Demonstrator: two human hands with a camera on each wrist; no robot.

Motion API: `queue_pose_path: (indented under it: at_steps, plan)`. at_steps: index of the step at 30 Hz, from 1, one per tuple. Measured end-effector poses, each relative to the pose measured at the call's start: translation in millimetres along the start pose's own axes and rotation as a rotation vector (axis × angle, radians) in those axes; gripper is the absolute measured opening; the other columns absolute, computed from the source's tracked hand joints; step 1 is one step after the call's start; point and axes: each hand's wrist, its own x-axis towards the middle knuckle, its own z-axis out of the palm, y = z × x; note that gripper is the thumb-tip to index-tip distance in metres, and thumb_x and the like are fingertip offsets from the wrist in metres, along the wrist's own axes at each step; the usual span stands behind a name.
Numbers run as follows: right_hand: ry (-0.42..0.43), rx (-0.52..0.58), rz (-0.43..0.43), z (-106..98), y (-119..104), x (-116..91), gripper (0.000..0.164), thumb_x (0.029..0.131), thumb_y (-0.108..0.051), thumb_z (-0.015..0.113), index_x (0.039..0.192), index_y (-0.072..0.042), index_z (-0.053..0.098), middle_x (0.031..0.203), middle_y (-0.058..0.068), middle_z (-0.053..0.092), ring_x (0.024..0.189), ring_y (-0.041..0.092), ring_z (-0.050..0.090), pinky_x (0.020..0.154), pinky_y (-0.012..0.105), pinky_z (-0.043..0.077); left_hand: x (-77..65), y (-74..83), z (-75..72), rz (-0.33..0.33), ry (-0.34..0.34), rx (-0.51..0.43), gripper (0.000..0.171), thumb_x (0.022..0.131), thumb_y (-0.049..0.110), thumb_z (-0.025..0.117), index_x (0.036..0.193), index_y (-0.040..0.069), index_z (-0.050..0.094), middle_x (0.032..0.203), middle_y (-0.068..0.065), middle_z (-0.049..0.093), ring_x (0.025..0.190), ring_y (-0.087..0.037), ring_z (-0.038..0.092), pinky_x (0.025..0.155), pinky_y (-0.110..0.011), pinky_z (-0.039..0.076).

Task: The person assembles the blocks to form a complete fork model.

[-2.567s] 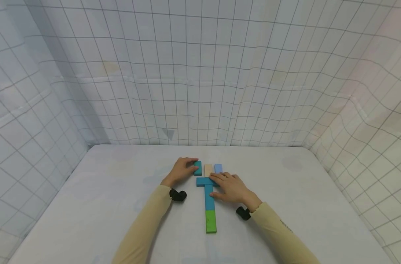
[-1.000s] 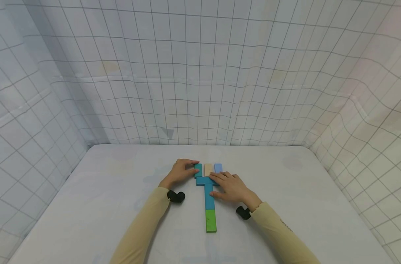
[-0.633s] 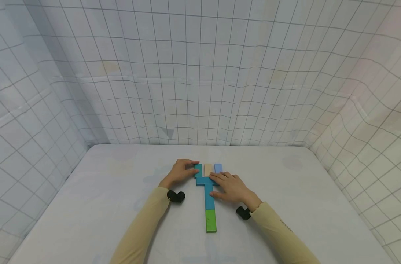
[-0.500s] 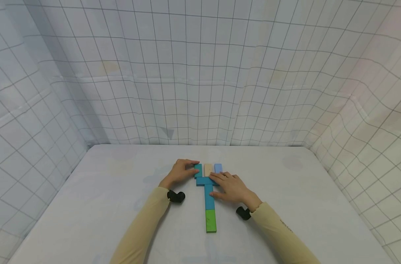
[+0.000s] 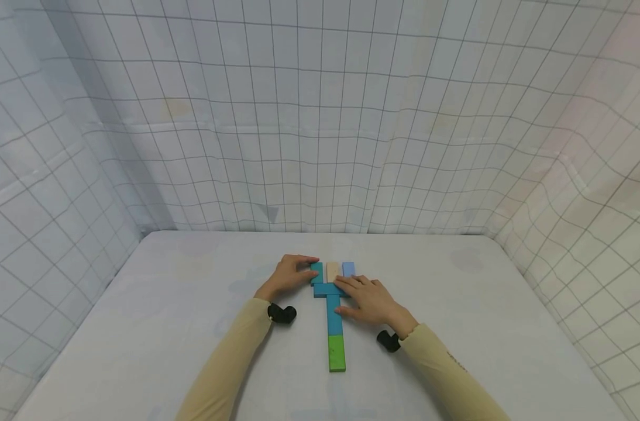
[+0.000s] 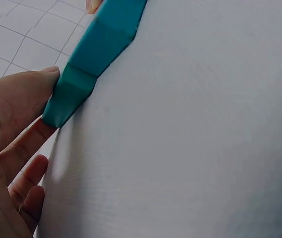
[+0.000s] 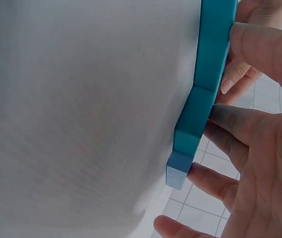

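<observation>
My left hand (image 5: 288, 273) pinches a small teal block (image 5: 317, 269) between thumb and forefinger. In the left wrist view, that teal block (image 6: 71, 96) meets the blue crosswise block (image 6: 106, 44). My right hand (image 5: 371, 301) lies with extended fingers over the right end of the crosswise block (image 5: 322, 289), its thumb on the blue lengthwise block (image 5: 333, 323). A beige block (image 5: 332, 271) and a light blue block (image 5: 348, 268) stand beyond the crosswise block, partly behind the right fingertips. In the right wrist view, a fingertip touches the light blue block (image 7: 176, 171).
A green block (image 5: 337, 354) continues the blue lengthwise block toward me. All the blocks lie flat on a white table (image 5: 157, 327). White grid-patterned cloth (image 5: 320, 128) hangs behind and on both sides. Each wrist wears a black camera.
Since the oldest frame, my left hand has drawn the teal block slightly toward me, against the crosswise block's left end. Over the last second both hands stay still.
</observation>
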Motion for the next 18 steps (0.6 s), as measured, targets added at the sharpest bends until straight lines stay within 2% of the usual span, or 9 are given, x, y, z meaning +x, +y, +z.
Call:
queue_pose_path:
  at_steps: [8,12,18]
  plan:
    - [-0.006,-0.005,0.004,-1,4,1,0.069,0.092,-0.053,0.053,0.147,-0.014,0.038,0.147,0.003,0.039,0.129,0.030,0.036,0.091,0.052,0.036,2.4,-1.5,2.5,-0.016,0.023,-0.055,0.046,0.092,0.020,0.064,0.134,0.004,0.054,0.128,-0.014,0.057,0.127,-0.031,0.042,0.104,-0.049,0.027]
    - [-0.013,0.004,0.011,0,4,3,0.069,0.092,-0.053,0.054,0.147,-0.014,0.039,0.147,0.003,0.039,0.129,0.030,0.037,0.091,0.052,0.036,0.5,-2.0,0.4,0.008,0.075,-0.082,0.043,0.094,0.017,0.061,0.133,0.001,0.054,0.125,-0.017,0.058,0.121,-0.034,0.047,0.101,-0.049,0.032]
    - [-0.037,0.020,0.013,-1,2,5,0.069,0.091,-0.053,0.055,0.145,-0.013,0.041,0.146,0.001,0.040,0.128,0.028,0.038,0.090,0.051,0.036,-10.6,-2.0,-8.1,-0.039,0.168,-0.097,0.037,0.096,0.017,0.058,0.130,0.003,0.057,0.122,-0.016,0.060,0.114,-0.035,0.052,0.095,-0.050,0.038]
